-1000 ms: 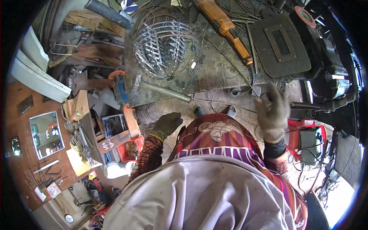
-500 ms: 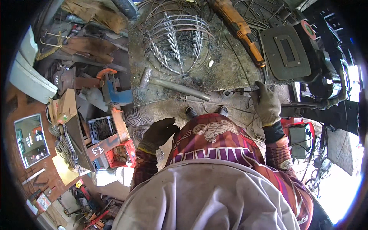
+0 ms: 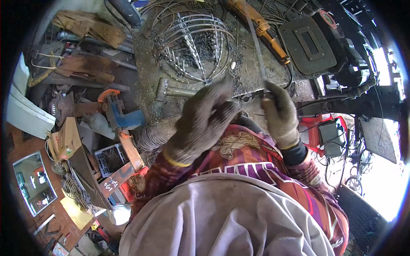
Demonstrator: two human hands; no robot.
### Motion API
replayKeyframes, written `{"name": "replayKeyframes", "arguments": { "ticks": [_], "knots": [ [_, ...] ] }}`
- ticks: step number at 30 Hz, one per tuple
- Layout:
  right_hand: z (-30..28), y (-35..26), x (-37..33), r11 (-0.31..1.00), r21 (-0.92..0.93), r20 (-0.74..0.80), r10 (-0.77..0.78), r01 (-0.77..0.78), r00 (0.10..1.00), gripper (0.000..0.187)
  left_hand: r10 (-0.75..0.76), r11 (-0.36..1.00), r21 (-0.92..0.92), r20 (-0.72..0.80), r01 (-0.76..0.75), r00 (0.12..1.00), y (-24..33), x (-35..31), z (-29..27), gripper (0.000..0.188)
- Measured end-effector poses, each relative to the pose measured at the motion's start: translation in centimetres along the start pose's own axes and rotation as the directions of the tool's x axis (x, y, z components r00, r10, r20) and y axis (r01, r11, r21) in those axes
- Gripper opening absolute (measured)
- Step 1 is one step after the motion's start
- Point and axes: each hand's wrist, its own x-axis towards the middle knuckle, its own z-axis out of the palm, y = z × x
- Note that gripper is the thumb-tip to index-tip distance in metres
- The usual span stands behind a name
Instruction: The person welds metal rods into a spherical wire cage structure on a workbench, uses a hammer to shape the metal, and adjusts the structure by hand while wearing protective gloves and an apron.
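My right hand, in a grey knit glove, is closed on the lower end of a thin metal rod. The rod points up and away over the bench and is slightly blurred. My left hand, gloved too and smeared by motion, is in front of my body with fingers stretched toward the right and nothing visible in it. Beyond it a hammer lies on the bench, its handle partly hidden by the glove. Farther back sits a round cage of bent metal rods with twisted bars inside.
An orange angle grinder and a dark welding mask lie on the right of the metal bench. A blue and orange vise stands at left. A red-framed machine is on the floor at right.
My right hand has lifted the rod's near end off the bench and moved slightly toward me. My left hand has risen and swung right, now covering part of the hammer's handle.
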Motion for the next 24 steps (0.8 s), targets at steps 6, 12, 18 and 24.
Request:
{"name": "replayKeyframes", "arguments": {
  "ticks": [6, 12, 18, 24],
  "knots": [
    [5.1, -5.0, 3.2, 0.98, -0.13, 0.408, -0.088, 0.153, 0.909, 0.033, -0.06, 0.994, 0.08, -0.196, 0.077, 0.979, 0.3, 3.0, 0.5, 0.031],
    [0.1, 2.4, 6.8, 0.953, -0.205, 0.384, -0.13, 0.221, 0.914, 0.052, -0.427, 0.826, 0.278, -0.261, 0.491, 0.866, 3.7, 2.6, -5.1, 0.042],
    [-0.7, 9.5, 10.2, 0.894, -0.22, 0.387, -0.287, 0.389, 0.877, 0.044, -0.724, 0.468, 0.554, -0.208, 0.689, 0.658, 10.9, 5.6, -5.7, 0.049],
    [-1.4, 9.8, 11.4, 0.871, -0.144, 0.436, -0.37, 0.469, 0.82, 0.037, -0.894, 0.243, 0.347, -0.281, 0.906, 0.348, 13.8, 10.4, -3.8, 0.052]
  ]
}}
